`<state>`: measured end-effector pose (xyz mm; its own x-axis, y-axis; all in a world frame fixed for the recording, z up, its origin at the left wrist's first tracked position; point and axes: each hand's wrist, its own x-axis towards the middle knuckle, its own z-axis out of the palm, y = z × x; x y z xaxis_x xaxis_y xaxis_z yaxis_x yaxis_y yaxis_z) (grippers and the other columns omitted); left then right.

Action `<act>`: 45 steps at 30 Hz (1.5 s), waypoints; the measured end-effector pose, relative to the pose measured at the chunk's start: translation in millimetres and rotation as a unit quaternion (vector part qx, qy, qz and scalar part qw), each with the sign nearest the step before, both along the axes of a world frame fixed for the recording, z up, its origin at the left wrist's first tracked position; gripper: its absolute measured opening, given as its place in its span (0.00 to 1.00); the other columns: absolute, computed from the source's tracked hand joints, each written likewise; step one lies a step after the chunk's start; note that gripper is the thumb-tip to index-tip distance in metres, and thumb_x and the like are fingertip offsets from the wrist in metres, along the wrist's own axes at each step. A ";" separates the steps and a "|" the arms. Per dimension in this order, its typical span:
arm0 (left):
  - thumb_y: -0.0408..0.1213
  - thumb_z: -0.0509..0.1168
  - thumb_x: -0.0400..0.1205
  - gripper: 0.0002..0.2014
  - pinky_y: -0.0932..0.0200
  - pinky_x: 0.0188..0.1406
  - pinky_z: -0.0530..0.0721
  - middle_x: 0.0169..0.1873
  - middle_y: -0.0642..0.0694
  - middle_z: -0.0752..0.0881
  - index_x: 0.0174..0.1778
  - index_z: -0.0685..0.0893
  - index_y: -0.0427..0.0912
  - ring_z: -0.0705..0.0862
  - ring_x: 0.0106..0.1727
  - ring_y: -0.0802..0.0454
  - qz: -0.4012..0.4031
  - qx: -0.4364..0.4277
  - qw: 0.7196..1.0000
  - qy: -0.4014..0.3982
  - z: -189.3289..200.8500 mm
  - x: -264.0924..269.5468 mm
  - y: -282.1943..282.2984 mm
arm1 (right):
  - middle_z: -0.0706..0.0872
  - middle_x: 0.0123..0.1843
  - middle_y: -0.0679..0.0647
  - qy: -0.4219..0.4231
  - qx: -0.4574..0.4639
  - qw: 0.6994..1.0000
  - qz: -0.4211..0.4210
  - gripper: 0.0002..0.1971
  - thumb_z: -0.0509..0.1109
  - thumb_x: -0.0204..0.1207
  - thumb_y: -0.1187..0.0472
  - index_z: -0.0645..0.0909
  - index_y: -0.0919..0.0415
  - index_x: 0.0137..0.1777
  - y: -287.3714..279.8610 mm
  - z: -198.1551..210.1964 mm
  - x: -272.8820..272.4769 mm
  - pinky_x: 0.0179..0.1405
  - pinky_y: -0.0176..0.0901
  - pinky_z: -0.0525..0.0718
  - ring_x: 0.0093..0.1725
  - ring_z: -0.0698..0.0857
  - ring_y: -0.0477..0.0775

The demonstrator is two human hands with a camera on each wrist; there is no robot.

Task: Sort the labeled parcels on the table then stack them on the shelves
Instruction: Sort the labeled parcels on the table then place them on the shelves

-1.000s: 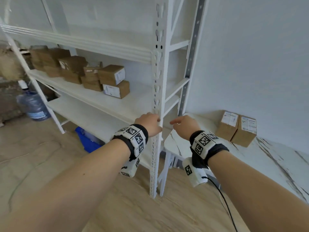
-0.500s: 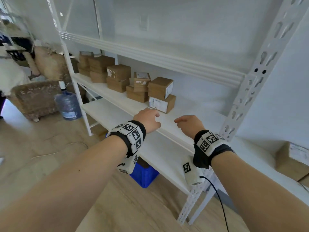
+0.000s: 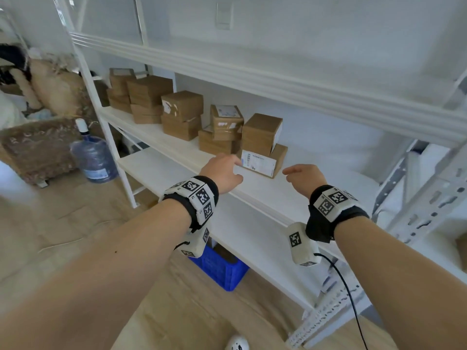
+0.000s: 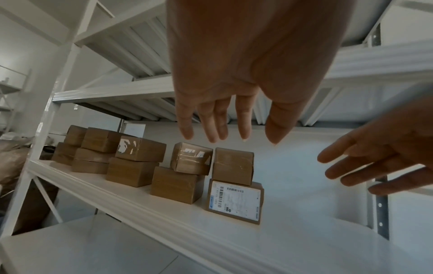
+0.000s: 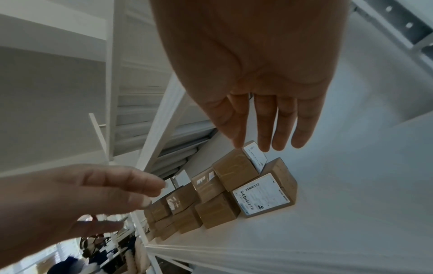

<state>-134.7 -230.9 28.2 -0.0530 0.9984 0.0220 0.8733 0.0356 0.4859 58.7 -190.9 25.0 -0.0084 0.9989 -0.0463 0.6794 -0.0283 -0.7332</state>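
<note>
White metal shelving [image 3: 290,198] filled the scene, its smooth painted boards carried by perforated uprights against a pale wall. Over the front edge of the middle shelf, the left hand [image 3: 222,171] hung released, its fingers [image 4: 212,120] straight and slightly spread, holding nothing; the right hand [image 3: 304,176] was beside it, likewise loose and empty, fingers [image 5: 267,122] extended toward the boxes. Between and just beyond the two hands stood the nearest labeled parcel [image 3: 262,161], a brown cardboard box on the middle shelf with its white barcode label facing outward to the front and its long axis running along the shelf. On top of it sat a second cardboard parcel [image 3: 261,133], squarer, with a white label on its right-hand side face; the print on both labels was too small to read. To the left, further taped brown parcels [image 3: 182,114] stood in low stacks of two or three along the same shelf, some with torn white label remains, the farthest ones partly hidden behind one another and behind a white upright. Below, a blue plastic crate [image 3: 222,269] showed under the lower shelf, partly covered by the left wrist camera. Beyond the shelf's left end stood a large translucent water bottle [image 3: 93,157] on the wooden floor, beside a woven basket-like piece cut off by the frame edge.
</note>
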 end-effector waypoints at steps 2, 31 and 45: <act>0.40 0.65 0.81 0.21 0.51 0.70 0.73 0.72 0.43 0.72 0.72 0.75 0.46 0.74 0.71 0.45 -0.004 0.000 1.000 0.008 -6.2 -11.8 21.5 | 0.83 0.66 0.55 0.006 -0.001 1.000 -0.003 0.16 0.59 0.80 0.68 0.85 0.58 0.61 22.0 -6.6 -11.2 0.56 0.39 0.74 0.65 0.80 0.57; 0.42 0.69 0.79 0.28 0.56 0.51 0.80 0.65 0.43 0.81 0.74 0.71 0.39 0.80 0.56 0.46 -0.113 -0.224 0.966 -0.058 -41.0 -43.0 275.0 | 0.69 0.79 0.53 0.031 -0.031 0.997 -0.061 0.32 0.59 0.81 0.66 0.56 0.45 0.82 222.9 -25.5 -55.8 0.53 0.36 0.71 0.69 0.76 0.55; 0.42 0.63 0.84 0.20 0.60 0.56 0.80 0.65 0.43 0.81 0.70 0.76 0.36 0.80 0.62 0.46 -0.161 -0.203 0.965 -0.042 -35.8 -36.3 287.0 | 0.76 0.73 0.53 -0.004 0.021 0.998 -0.060 0.38 0.51 0.72 0.77 0.64 0.42 0.79 225.1 -21.9 -61.0 0.53 0.39 0.76 0.58 0.77 0.54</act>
